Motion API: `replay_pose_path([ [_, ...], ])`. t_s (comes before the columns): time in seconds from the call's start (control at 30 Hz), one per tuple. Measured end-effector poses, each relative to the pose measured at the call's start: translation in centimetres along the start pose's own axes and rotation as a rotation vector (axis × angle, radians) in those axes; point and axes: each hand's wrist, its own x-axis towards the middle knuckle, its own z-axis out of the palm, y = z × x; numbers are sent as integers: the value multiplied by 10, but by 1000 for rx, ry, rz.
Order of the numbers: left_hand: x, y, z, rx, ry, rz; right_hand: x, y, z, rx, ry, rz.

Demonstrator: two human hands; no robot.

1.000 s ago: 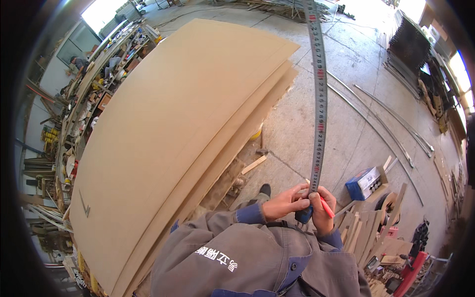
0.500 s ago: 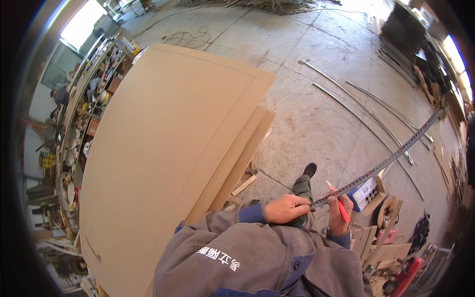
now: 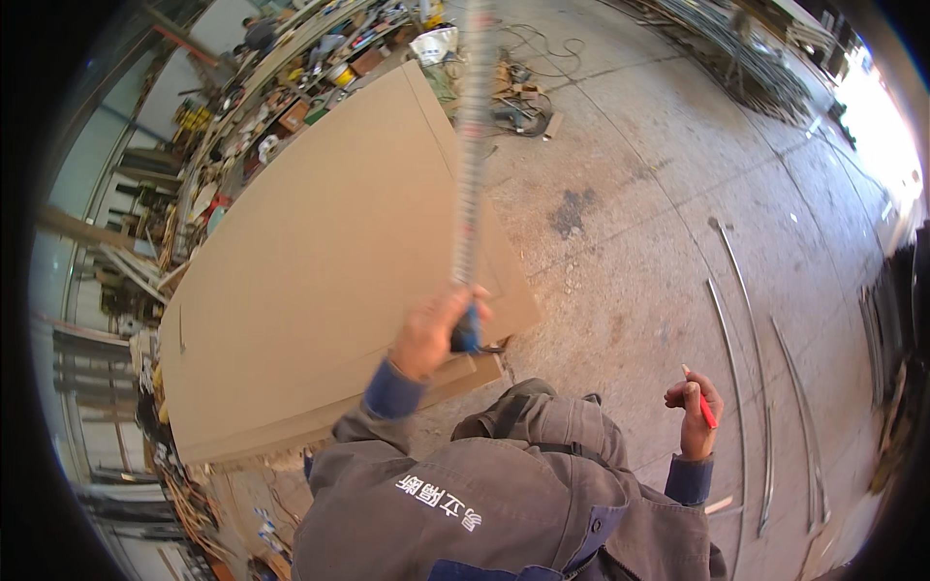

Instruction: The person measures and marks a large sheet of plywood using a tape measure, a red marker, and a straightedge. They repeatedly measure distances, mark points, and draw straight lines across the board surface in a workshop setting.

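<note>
My left hand point(image 3: 426, 334) grips a blue-and-black tape measure point(image 3: 467, 334) over the near right part of a large brown board point(image 3: 320, 271). The tape's long blade point(image 3: 472, 174) stretches away from the case to the top of the view, blurred by motion. Off to the right, my right hand point(image 3: 694, 416) is held above the floor, closed round a red pencil point(image 3: 708, 413) with its pale tip pointing up. Thin lines run along the board's edges, and further sheets show beneath its near right corner.
A long bench point(image 3: 291, 116) crowded with tools and boxes runs along the left. Several metal bars point(image 3: 756, 339) lie on the concrete floor at the right. Cables and a pile of scraps point(image 3: 518, 97) are beyond the board, and long metal stock point(image 3: 736, 77) is stacked farther back.
My left hand has swung left over the board with the tape measure, whose blade now points away. My right hand has let go of the blade and moved apart, keeping the pencil. The view has turned.
</note>
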Motion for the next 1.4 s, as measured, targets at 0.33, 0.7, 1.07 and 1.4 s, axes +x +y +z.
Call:
replay_pose_path([
  [0.33, 142, -59, -61, -577, 666, 97, 218, 42, -26, -208, -281, 219],
  [0.7, 271, -32, -100, -604, 839, 65, 502, 128, -100, -461, -375, 593],
  [1.07, 345, -48, -160, -744, 1429, 116, 813, 246, -172, -770, -406, 658],
  [1.4, 377, -57, -192, -699, 1893, 126, 1112, 103, 325, -704, -881, 524],
])
